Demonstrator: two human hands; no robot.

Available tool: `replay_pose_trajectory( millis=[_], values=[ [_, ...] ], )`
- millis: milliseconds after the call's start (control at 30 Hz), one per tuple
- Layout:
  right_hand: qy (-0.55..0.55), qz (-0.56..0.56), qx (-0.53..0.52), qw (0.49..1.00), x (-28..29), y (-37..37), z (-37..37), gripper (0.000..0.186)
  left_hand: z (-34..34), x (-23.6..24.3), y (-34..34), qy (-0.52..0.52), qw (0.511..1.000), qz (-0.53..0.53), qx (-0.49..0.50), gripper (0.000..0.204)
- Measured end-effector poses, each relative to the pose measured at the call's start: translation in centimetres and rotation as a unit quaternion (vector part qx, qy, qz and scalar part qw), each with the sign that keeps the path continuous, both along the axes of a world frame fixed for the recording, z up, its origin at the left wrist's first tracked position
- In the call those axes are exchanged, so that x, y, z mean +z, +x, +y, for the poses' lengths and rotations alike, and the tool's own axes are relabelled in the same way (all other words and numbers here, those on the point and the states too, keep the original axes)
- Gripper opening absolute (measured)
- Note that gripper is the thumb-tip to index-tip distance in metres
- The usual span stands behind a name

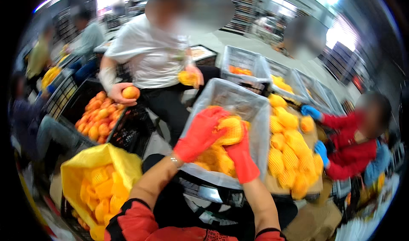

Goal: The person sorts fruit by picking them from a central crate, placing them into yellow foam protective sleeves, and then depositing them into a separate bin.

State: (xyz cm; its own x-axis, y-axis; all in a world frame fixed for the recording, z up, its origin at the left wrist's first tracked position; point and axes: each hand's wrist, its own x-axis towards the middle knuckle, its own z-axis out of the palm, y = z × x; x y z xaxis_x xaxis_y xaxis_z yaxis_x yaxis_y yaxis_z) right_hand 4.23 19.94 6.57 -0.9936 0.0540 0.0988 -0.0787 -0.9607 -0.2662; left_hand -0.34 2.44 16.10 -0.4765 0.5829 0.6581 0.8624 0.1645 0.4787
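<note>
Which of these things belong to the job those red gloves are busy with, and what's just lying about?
Part of the job:
left hand and right hand, holding a yellow-netted fruit
plastic-lined crate beneath
probably the netted fruit pile, yellow bag and bare orange fruit

Seemingly just about:
background shelving
brown cardboard, lower right

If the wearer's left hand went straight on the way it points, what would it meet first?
Most likely the yellow-netted item, which the fingers of the left hand seem to touch. Past it, probably the right hand, though depth is unclear.
</note>
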Motion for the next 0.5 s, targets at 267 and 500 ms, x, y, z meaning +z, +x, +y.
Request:
replay_pose_trajectory(
  millis=[267,500],
  values=[
    [0.127,-0.066,0.005,0.99,0.5,1.6,-2.4,0.056,-0.2,-6.8,0.0,0.097,0.973,-0.172,-0.117,0.037],
    [0.069,-0.15,0.013,0.986,-1.0,0.3,0.6,0.045,0.7,-7.1,-0.4,0.093,0.964,-0.229,-0.102,0.024]
  ],
)
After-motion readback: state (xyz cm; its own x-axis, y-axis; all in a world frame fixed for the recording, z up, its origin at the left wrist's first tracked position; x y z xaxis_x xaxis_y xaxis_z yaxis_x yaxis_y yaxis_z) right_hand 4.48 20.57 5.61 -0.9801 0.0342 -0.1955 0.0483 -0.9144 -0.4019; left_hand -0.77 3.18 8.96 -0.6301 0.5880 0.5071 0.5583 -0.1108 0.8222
